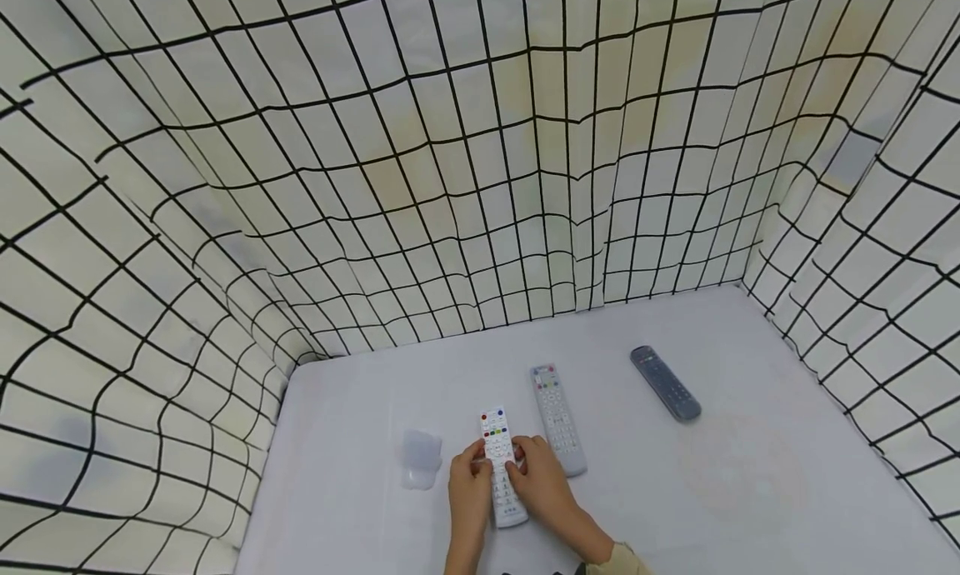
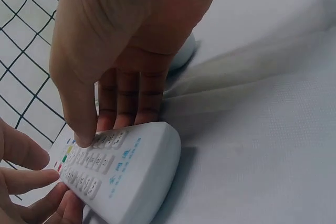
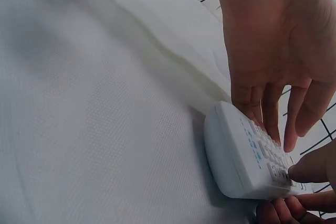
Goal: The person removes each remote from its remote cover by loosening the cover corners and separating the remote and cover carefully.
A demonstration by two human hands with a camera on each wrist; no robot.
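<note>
In the head view a white remote control (image 1: 506,485) with colored buttons lies between both hands near the front of the white table. My left hand (image 1: 468,493) holds its left edge; in the right wrist view the thumb of this left hand (image 3: 278,40) is raised off the keys. On the opposite edge my right hand (image 1: 549,487) grips the remote, its thumb touching the keys, as the right hand (image 2: 115,40) in the left wrist view also shows. The fingertips under the edges are partly hidden. I cannot tell whether the remote is slightly lifted.
Just right of the hands lies a pale grey remote control (image 1: 558,421). Farther right is a dark remote control (image 1: 666,383). A small translucent whitish item (image 1: 422,458) sits left of the hands. White walls with a black grid (image 1: 450,225) border the table (image 1: 337,492).
</note>
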